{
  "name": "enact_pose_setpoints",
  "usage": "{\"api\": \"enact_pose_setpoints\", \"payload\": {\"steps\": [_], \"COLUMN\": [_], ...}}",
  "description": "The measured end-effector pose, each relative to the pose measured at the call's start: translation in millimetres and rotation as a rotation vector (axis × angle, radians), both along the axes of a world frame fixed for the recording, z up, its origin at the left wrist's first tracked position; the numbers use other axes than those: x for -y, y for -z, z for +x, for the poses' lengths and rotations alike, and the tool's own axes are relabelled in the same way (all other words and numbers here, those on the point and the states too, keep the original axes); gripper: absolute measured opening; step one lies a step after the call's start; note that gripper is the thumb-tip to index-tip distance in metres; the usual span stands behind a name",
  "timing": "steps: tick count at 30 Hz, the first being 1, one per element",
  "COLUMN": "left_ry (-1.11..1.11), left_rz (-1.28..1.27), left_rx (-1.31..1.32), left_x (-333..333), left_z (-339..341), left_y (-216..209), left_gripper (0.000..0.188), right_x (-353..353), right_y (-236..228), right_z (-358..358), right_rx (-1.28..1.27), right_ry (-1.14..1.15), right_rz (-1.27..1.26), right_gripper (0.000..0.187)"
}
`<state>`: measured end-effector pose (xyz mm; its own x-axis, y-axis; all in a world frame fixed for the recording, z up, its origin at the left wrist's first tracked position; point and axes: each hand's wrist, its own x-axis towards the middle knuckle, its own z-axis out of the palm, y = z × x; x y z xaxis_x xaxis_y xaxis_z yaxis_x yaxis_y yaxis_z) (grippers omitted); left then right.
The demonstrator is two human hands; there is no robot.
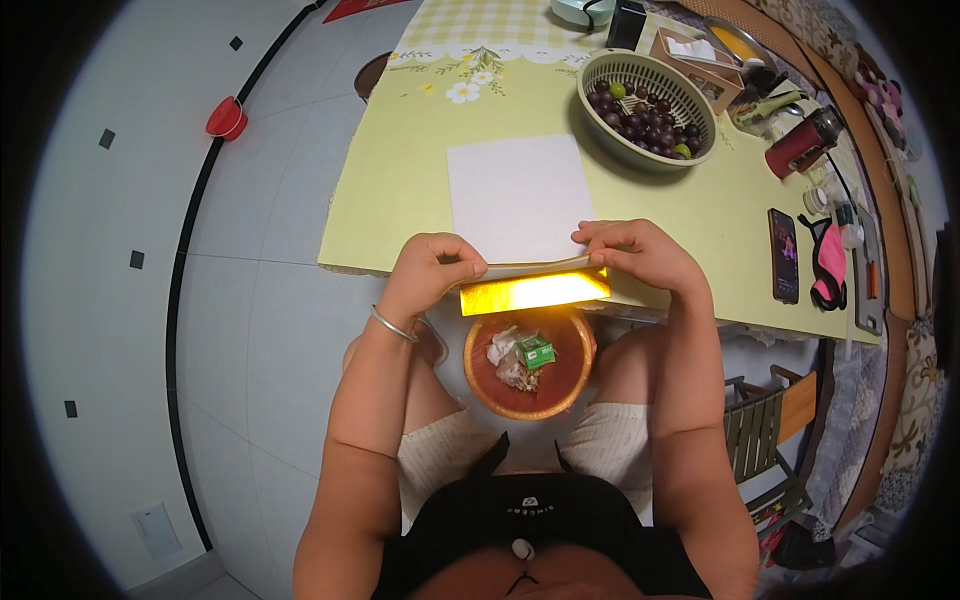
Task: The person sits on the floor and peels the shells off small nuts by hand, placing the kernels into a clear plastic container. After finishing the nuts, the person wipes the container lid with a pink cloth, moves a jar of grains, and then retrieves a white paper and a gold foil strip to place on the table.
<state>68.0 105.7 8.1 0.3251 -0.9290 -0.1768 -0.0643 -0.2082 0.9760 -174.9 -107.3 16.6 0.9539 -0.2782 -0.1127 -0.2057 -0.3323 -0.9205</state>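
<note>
Over the table's near edge, my left hand (436, 268) and my right hand (643, 254) pinch the two ends of a shiny gold foil paper (535, 292). Its gold face shows as a narrow strip hanging below my fingers, with bright glare across it. Just beyond, a white sheet (520, 195) lies flat on the table, its near edge meeting the held edge. Whether the white sheet and the gold strip are one piece, I cannot tell. The thumbs and fingers of both hands are closed on the edge, and some fingertips are hidden.
A green cloth covers the table (400, 190). Beyond my right hand stands a colander of grapes (650, 115). To the right are a dark red thermos (800, 143), a phone (784, 256) and a pink-black eye mask (829, 262). Between my knees sits a waste bin (480, 385) with rubbish.
</note>
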Motion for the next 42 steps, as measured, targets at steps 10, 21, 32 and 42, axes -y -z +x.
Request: {"api": "enact_pose_setpoints", "payload": {"steps": [10, 21, 32, 42], "left_ry": [-0.112, -0.31, -0.362, -0.327], "left_rz": [-0.108, -0.147, -0.035, -0.094], "left_rx": [-0.063, 0.118, 0.863, 0.985], "left_x": [7, 24, 33, 28], "left_z": [5, 5, -2, -2], "left_y": [15, 27, 24, 26], "left_gripper": [0.009, 0.044, 0.053, 0.03], "right_x": [1, -1, -11, -11], "right_y": [10, 41, 36, 39], "right_z": [1, 38, 61, 61], "right_rx": [0.032, 0.177, 0.012, 0.08], "right_ry": [0.141, 0.661, 0.773, 0.722], "right_rz": [0.117, 0.053, -0.469, -0.594], "right_gripper": [0.029, 0.017, 0.019, 0.015]}}
